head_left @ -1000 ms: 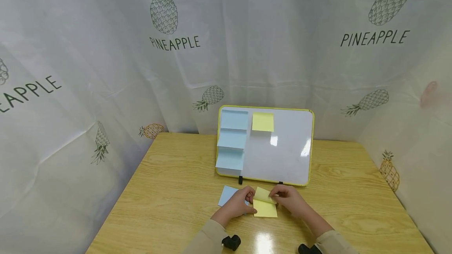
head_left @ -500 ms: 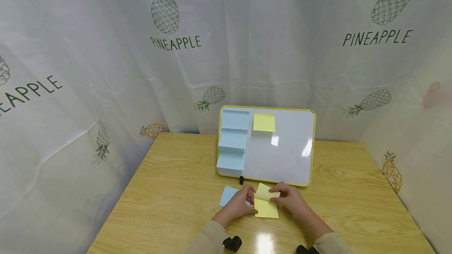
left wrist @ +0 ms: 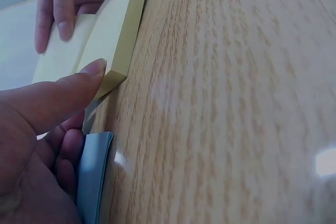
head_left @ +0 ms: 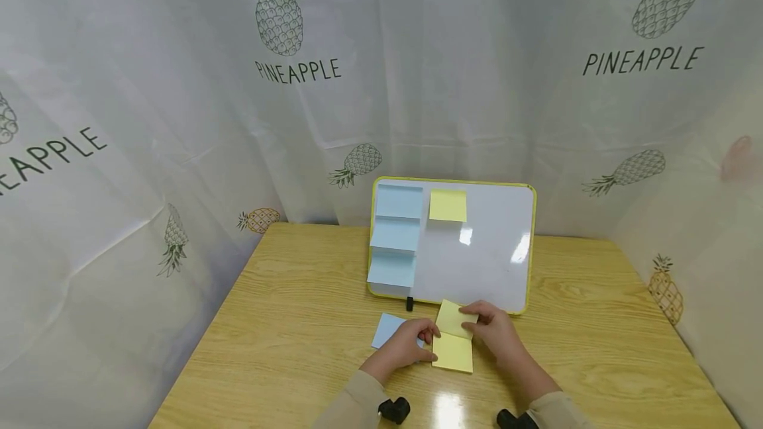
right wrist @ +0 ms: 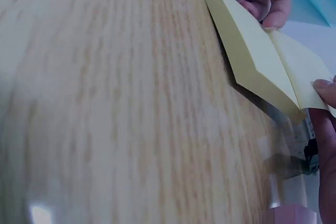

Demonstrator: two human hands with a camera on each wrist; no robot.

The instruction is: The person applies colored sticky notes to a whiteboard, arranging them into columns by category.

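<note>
Yellow pad (head_left: 452, 353) lies between curved hands (head_left: 405, 343) (head_left: 496, 335), right pinching its sheet (head_left: 454, 320)

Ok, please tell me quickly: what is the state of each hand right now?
Left hand: closed, holding the yellow pad at its edge.
Right hand: closed, pinching the raised yellow sheet.
</note>
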